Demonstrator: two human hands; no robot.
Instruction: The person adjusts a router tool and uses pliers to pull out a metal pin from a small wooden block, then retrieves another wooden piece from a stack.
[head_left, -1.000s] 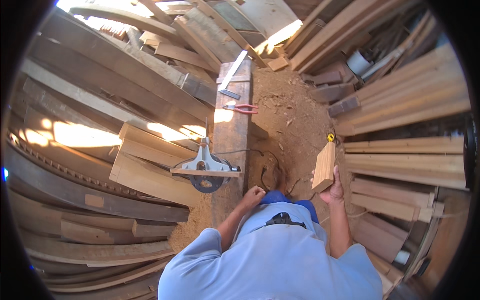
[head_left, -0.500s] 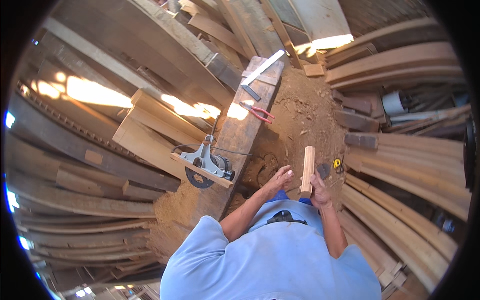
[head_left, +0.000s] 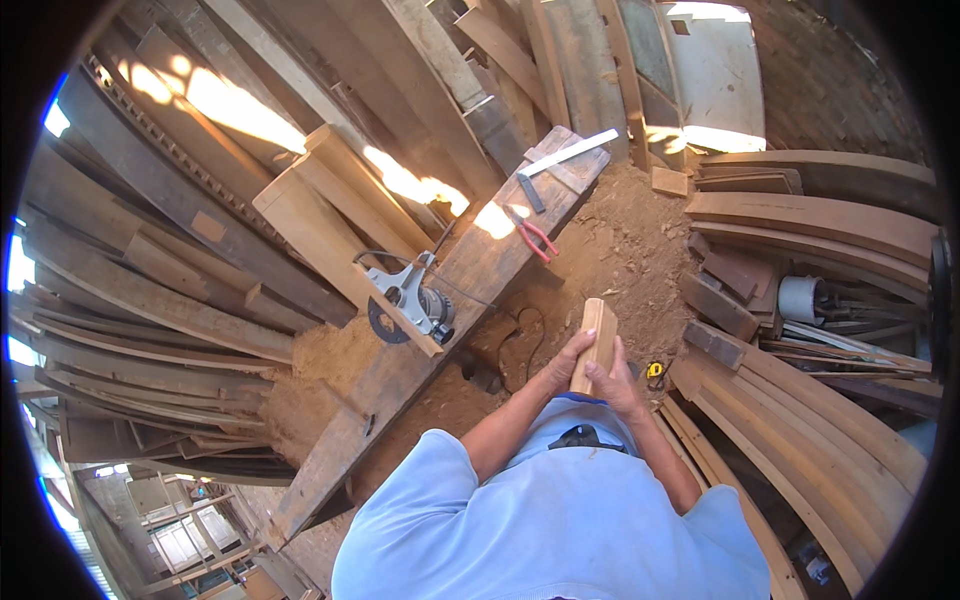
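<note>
A short, pale wooden block (head_left: 597,340) with a shaped edge is held upright in front of my belt. My left hand (head_left: 568,362) grips it from the left side, fingers closed against the wood. On its right side my right hand (head_left: 617,382) is closed round the lower part, the thumb lying on its face. The block's bottom end is partly hidden by both hands.
A long wooden bench (head_left: 480,262) runs diagonally to my left. On it lie a power tool with a grey base (head_left: 410,298), red-handled pliers (head_left: 537,240) and a try square (head_left: 570,153). A yellow tape measure (head_left: 655,371) is near stacked boards (head_left: 790,420) at right.
My left hand, apart from the block before, has come to grip it. The block has tilted and shifted slightly left. The whole view has turned, showing more of the bench's near end.
</note>
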